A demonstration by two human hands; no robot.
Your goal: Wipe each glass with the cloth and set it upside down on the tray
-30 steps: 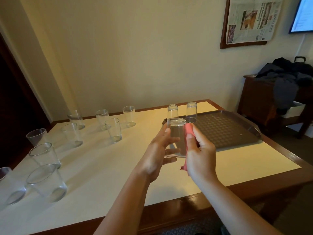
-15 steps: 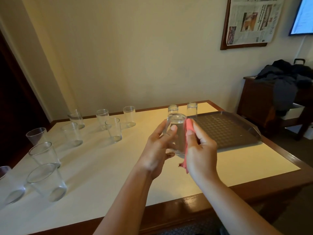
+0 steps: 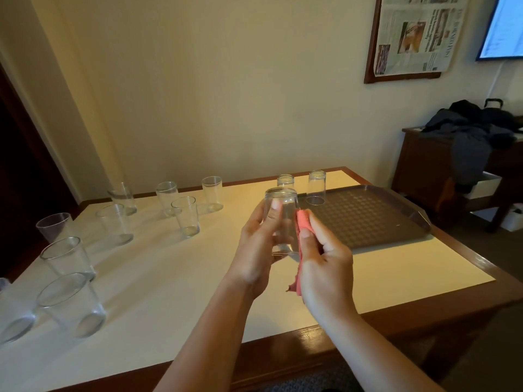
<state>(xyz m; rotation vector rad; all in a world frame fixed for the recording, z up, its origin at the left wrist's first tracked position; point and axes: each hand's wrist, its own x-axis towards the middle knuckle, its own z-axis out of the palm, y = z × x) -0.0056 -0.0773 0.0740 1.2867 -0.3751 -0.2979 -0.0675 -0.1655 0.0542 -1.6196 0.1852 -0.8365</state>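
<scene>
My left hand grips a clear glass held above the table, its base turned up. My right hand pinches a red cloth against the glass's right side; the cloth's tail hangs below my palm. The brown tray lies on the table to the right. Two glasses stand upside down at its far left corner, one clearly seen and one partly hidden behind the held glass.
Several upright glasses stand on the white tabletop to the left, among them one at mid-table and a near one. A dark side cabinet piled with clothes stands at the right wall.
The held glass has turned in my left hand, whose fingers have shifted up its side. My right hand has slid the cloth slightly along the glass.
</scene>
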